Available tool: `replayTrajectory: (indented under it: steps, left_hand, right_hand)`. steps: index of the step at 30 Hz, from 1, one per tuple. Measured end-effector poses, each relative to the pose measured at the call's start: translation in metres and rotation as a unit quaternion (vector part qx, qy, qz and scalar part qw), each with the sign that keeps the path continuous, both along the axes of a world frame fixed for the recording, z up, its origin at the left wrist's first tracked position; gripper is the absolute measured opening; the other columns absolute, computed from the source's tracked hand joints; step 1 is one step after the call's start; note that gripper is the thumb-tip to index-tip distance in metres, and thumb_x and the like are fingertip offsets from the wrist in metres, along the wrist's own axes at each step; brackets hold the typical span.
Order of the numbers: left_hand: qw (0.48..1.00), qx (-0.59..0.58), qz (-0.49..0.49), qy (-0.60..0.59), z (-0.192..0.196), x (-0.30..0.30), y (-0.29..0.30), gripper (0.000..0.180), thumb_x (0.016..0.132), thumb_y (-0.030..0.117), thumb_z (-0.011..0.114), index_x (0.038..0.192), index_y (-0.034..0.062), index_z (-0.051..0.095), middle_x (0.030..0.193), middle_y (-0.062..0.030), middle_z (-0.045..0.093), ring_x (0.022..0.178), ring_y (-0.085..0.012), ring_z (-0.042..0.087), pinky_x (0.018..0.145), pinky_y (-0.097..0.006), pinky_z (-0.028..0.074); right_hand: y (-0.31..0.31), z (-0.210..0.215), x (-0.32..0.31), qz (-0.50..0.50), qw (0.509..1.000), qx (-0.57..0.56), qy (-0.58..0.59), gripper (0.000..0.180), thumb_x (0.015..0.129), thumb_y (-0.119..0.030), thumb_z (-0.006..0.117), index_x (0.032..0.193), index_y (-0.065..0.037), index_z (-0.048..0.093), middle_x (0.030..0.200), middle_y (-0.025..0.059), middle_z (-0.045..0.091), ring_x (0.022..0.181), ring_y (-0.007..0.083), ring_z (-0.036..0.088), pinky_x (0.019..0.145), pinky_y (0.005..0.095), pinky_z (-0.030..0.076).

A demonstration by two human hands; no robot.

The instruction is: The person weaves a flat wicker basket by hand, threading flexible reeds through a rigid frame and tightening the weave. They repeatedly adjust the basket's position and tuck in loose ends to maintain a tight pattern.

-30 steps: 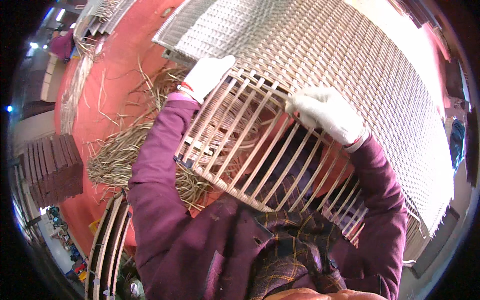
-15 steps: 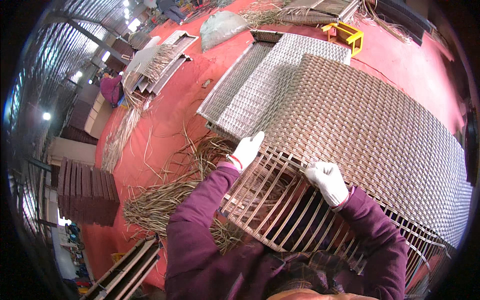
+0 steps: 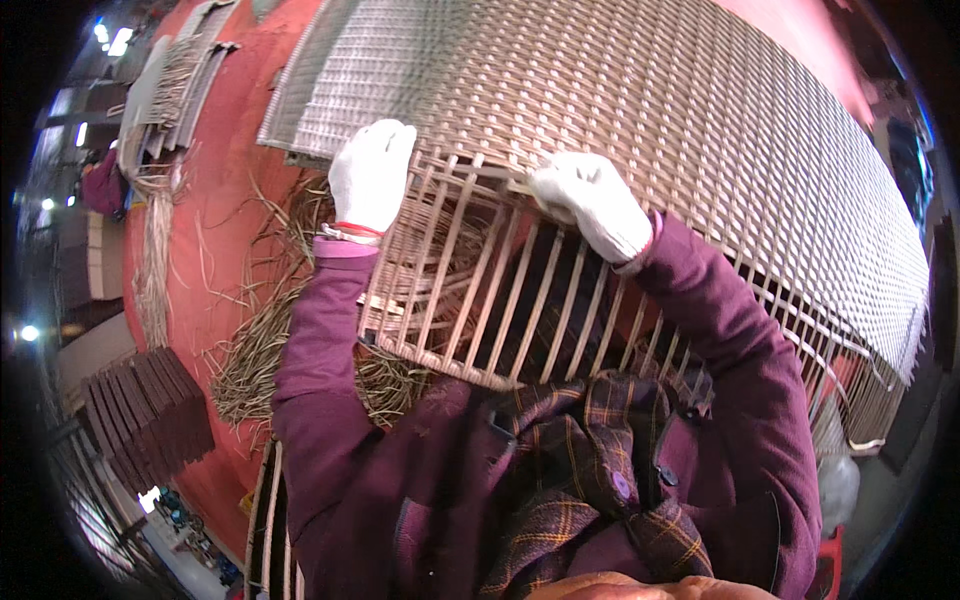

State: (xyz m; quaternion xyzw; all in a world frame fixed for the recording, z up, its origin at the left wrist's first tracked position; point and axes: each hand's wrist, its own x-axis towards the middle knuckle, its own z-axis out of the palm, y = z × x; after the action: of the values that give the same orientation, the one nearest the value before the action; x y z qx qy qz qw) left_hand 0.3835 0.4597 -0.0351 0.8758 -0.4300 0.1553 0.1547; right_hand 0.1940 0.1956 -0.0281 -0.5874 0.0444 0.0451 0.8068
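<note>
Both gloved hands, left hand (image 3: 371,175) and right hand (image 3: 588,203), grip the woven panel's (image 3: 640,100) near edge (fingers closed).

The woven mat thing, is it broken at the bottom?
Not visibly broken. The woven panel is unwoven at its near end: bare slats with gaps. Loose strands lie scattered on the red floor beside it.

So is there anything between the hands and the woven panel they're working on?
Nothing visible. The left hand rests directly on the woven panel at the edge of the weave, and the right hand grips a strand there above the bare ribs.
</note>
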Motion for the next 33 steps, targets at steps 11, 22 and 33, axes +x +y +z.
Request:
replayTrajectory:
  steps: [11,22,33]
  left_hand:
    - [0.954,-0.032,-0.201,0.218,0.027,-0.039,-0.02,0.027,0.106,0.011,0.062,0.129,0.0041,0.074,0.119,-0.0154,0.078,0.107,-0.0325,0.075,0.094,-0.039,0.059]
    - [0.956,0.07,-0.269,0.096,0.019,-0.02,-0.052,0.018,0.107,0.013,0.061,0.113,0.002,0.074,0.085,-0.0112,0.065,0.071,-0.0237,0.061,0.066,-0.04,0.048]
    - [0.927,0.118,-0.18,0.307,0.019,-0.013,-0.063,0.023,0.107,0.017,0.061,0.09,0.0021,0.068,0.067,-0.0039,0.052,0.057,-0.0144,0.046,0.055,-0.036,0.036]
  right_hand:
    - [-0.003,-0.002,0.009,-0.098,0.827,-0.391,-0.392,0.023,0.105,-0.028,0.062,0.102,-0.01,0.076,0.08,0.0076,0.067,0.073,0.0263,0.064,0.069,0.0397,0.053]
    - [-0.043,0.03,-0.104,-0.18,0.904,-0.354,-0.157,0.038,0.095,-0.029,0.062,0.12,-0.006,0.077,0.116,0.0178,0.077,0.109,0.0382,0.073,0.099,0.047,0.056]
    - [-0.259,0.02,-0.441,-0.664,0.669,-0.242,0.23,0.021,0.103,-0.023,0.064,0.105,-0.003,0.071,0.091,0.01,0.073,0.074,0.0186,0.067,0.062,0.0291,0.051]
